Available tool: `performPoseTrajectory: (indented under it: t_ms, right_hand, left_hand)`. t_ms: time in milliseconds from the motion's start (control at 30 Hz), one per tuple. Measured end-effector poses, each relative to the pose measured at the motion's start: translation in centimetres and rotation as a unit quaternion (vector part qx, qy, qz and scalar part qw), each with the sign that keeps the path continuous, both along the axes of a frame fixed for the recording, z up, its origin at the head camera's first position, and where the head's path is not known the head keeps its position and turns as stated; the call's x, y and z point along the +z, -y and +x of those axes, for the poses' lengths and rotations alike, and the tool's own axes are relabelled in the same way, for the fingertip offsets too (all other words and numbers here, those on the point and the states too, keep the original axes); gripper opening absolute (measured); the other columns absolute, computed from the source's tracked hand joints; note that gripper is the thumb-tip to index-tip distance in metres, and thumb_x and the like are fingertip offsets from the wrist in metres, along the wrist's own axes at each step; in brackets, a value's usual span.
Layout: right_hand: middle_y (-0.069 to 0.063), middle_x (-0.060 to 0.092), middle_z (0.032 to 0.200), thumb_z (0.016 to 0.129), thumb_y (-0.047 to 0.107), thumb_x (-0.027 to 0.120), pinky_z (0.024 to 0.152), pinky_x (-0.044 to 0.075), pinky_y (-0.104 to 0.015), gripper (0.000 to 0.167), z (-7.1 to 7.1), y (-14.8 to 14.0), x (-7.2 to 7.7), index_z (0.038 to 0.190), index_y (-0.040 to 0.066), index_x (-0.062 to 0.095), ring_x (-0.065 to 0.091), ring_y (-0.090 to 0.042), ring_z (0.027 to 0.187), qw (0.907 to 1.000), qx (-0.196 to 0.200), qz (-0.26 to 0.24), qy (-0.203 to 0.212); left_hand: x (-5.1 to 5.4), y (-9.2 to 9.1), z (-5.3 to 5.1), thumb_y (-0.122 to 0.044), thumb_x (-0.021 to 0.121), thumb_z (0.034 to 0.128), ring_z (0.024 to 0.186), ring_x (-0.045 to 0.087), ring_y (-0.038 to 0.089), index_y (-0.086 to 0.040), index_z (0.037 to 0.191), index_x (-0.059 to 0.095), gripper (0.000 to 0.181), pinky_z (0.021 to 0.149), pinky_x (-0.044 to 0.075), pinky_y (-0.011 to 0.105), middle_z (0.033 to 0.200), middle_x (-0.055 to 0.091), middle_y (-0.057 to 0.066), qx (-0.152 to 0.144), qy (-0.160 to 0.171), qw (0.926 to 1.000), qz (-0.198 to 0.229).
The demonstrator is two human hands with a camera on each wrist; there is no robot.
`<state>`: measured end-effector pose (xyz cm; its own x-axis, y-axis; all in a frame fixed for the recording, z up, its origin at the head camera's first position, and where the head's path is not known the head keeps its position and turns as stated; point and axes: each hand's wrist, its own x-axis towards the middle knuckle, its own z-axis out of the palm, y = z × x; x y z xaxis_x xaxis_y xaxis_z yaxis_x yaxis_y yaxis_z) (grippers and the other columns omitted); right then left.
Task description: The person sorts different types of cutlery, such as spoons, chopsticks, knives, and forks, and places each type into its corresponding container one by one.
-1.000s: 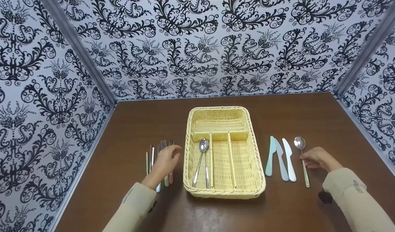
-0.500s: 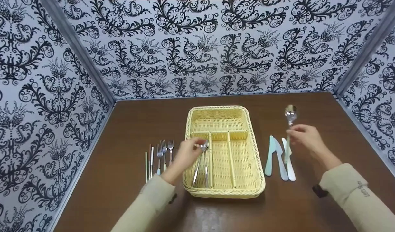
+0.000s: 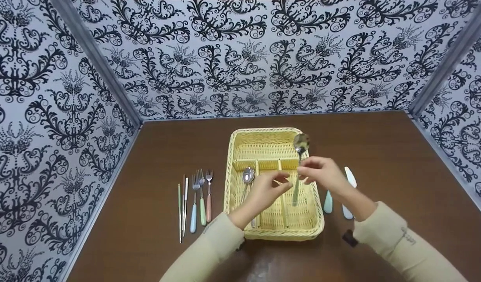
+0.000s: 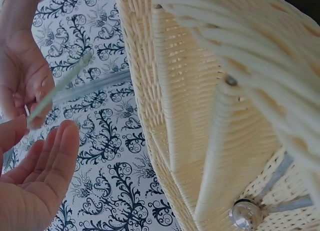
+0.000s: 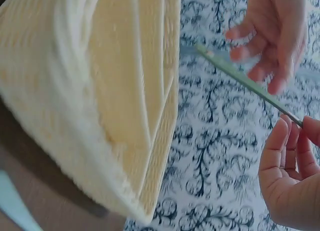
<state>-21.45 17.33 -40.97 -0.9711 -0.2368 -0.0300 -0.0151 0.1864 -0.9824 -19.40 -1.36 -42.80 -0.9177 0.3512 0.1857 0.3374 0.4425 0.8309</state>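
Observation:
My right hand [image 3: 328, 176] pinches a metal spoon [image 3: 302, 143] by its green handle. The spoon stands above the right part of the wicker basket [image 3: 283, 235], bowl upward. Facing it from the left is my left hand [image 3: 264, 192], thumb and fingers parted, apart from the handle. In the right wrist view the green handle [image 5: 240, 77] slants up from my right fingertips toward the left hand [image 5: 277, 36]. The basket's left compartment contains metal spoons [image 3: 248, 175], partly hidden by my left hand and forearm.
Left of the basket lie a blue fork [image 3: 193, 217], a green fork [image 3: 202, 211], a pink fork [image 3: 209, 207] and chopsticks [image 3: 180, 219]. On its right are a white knife [image 3: 350, 177] and a mint knife [image 3: 328, 203], partly covered by my right arm. Patterned walls [image 3: 248, 58] enclose the table.
My right hand has lifted the spoon off the table and carried it left, over the basket. My left hand has moved right from beside the forks to over the basket's middle.

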Motion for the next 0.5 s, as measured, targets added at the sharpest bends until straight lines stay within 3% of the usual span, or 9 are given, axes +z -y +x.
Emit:
performPoseTrajectory:
  t_ms: [233, 500]
  right_hand:
    - [0.001, 0.062, 0.077, 0.085, 0.015, 0.064, 0.064, 0.052, -0.03, 0.022, 0.0, 1.4, -0.6, 0.092, -0.005, 0.062, 0.06, -0.016, 0.073, 0.9998, 0.017, 0.011, -0.006]
    - [0.004, 0.063, 0.076, 0.081, 0.018, 0.068, 0.06, 0.049, -0.026, 0.022, 0.1, 2.5, -0.5, 0.089, -0.002, 0.065, 0.055, -0.01, 0.063, 0.9996, 0.026, 0.001, -0.007]
  left_hand:
    - [-0.1, 0.0, 0.0, -0.01, 0.064, 0.0833, 0.079, 0.063, 0.015, 0.001, 0.095, 0.066, 0.016, 0.07, 0.049, 0.017, 0.089, 0.068, 0.009, 0.015, -0.004, 0.999, 0.041]
    - [-0.1, 0.0, 0.0, -0.009, 0.063, 0.0844, 0.072, 0.064, 0.008, 0.001, 0.096, 0.067, 0.016, 0.066, 0.05, 0.015, 0.088, 0.069, 0.01, 0.022, 0.009, 0.9976, 0.066]
